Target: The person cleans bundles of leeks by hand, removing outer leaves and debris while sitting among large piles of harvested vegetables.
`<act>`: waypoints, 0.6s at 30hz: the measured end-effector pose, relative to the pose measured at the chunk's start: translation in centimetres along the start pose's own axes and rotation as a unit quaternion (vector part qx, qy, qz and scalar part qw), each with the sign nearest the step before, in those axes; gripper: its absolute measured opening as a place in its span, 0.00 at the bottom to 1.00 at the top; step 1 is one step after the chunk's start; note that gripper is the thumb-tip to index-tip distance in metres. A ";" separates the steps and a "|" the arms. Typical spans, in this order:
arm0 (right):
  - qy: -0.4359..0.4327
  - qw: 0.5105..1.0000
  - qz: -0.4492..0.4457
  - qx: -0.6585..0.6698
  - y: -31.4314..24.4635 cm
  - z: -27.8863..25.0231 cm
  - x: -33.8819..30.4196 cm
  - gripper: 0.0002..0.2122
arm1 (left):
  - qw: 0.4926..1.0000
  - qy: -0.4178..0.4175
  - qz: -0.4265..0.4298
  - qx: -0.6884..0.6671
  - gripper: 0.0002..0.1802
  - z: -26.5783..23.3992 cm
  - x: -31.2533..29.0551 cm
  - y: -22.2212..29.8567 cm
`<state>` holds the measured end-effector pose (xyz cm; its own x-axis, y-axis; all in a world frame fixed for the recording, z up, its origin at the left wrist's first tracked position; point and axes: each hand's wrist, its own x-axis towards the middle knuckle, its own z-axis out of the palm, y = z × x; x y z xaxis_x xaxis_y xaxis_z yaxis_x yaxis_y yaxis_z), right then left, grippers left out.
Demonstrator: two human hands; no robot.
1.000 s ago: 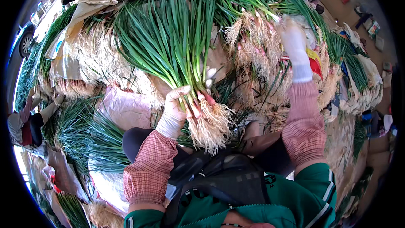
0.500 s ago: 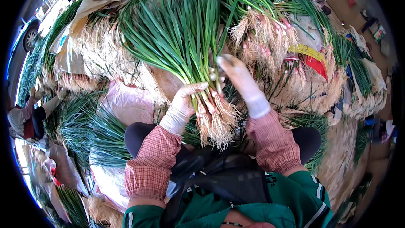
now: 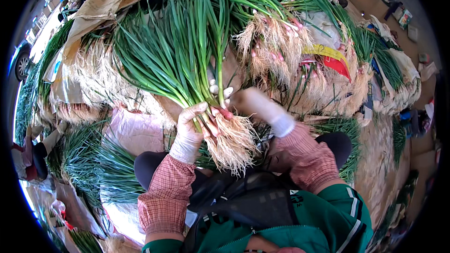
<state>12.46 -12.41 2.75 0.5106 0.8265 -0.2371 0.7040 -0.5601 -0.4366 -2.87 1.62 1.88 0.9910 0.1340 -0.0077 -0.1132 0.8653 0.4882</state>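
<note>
My left hand [image 3: 190,124], in a pale glove, is closed around a bunch of green onions [image 3: 187,61]. Its thumb lies across the front of the stems, and pale fingertips show on the far side. Long green leaves fan up and away to the left; pinkish stem bases and a thick tuft of pale roots [image 3: 232,140] hang toward me. To the right of the bases, my gloved right hand [image 3: 255,106] is smeared by motion. Its fingers cannot be made out, nor whether they touch the stems.
Heaped green onions with roots outward [image 3: 112,75] lie ahead. More with pinkish bases [image 3: 276,42] lie ahead right, near a yellow and red wrapper [image 3: 335,61]. Loose greens [image 3: 117,168] and a pinkish sheet [image 3: 136,131] are on my left. Another person [image 3: 30,157] sits far left.
My right hand has dropped away from the stems, down and toward me. The bunch in my left hand has shifted slightly left and nearer to me. The whole view has shifted a little.
</note>
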 end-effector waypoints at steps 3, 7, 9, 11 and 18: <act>0.432 0.878 -0.203 -0.049 10.8 -8.3 -0.5 0.08 | 0.999 -0.015 0.018 -0.033 0.40 0.4 0.7 -0.6; 0.394 0.870 0.156 -0.253 13.4 -18.1 -0.6 0.12 | 0.993 -0.073 0.008 -0.091 0.42 -0.5 1.7 -0.9; 0.421 0.902 0.090 -0.024 12.3 -19.4 -1.2 0.11 | 0.993 -0.051 0.004 -0.104 0.40 0.0 0.7 0.1; 0.423 0.879 -0.010 0.220 11.6 -19.3 -1.8 0.11 | 0.982 -0.125 0.023 -0.142 0.38 1.1 1.2 0.1; 0.246 0.914 -0.181 0.267 0.6 -2.3 -4.8 0.17 | 0.992 -0.119 -0.030 0.001 0.35 1.1 1.4 -0.1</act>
<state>11.57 -16.80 5.58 0.5451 0.7536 0.3674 0.5956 -0.0396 -0.8023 -1.37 1.21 2.84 0.9850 -0.0355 0.1690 -0.0537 0.8673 0.4948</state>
